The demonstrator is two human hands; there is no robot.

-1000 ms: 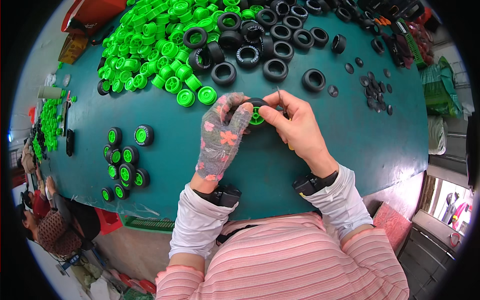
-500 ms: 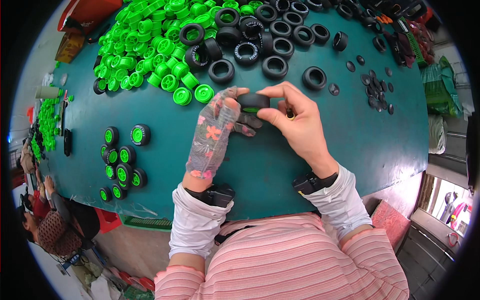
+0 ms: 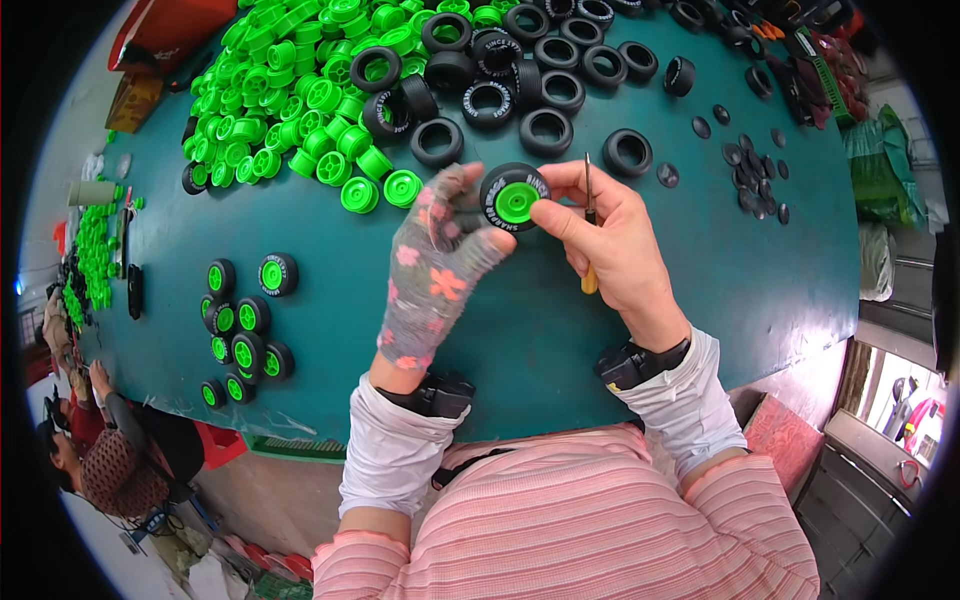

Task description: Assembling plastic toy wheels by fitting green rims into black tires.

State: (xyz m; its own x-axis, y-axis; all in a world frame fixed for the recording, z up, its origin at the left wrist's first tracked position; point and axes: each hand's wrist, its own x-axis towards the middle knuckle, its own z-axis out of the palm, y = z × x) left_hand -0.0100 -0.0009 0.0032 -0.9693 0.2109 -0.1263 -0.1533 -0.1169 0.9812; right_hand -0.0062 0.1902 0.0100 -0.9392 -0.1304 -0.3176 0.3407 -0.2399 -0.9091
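My right hand (image 3: 622,235) pinches a toy wheel (image 3: 517,203), a black tyre around a green rim, its face turned up toward me. The same hand also keeps a small screwdriver (image 3: 589,279) tucked between its fingers, yellow handle low and thin metal shaft pointing away. At the wheel's left side is my left hand (image 3: 430,265), in a grey flowered fingerless glove. Its thumb and fingers are spread around the tyre's edge, close to it; whether they touch is hard to tell.
Beyond my hands lie a heap of green rims (image 3: 290,100) and many loose black tyres (image 3: 546,131). Fitted wheels (image 3: 248,350) are grouped at the left, small black discs (image 3: 752,175) at the right. Another person (image 3: 105,455) is at the table's left end.
The wheel has turned from edge-on to face me. My left hand's fingers have spread from around it, and the screwdriver in my right hand now shows its full length.
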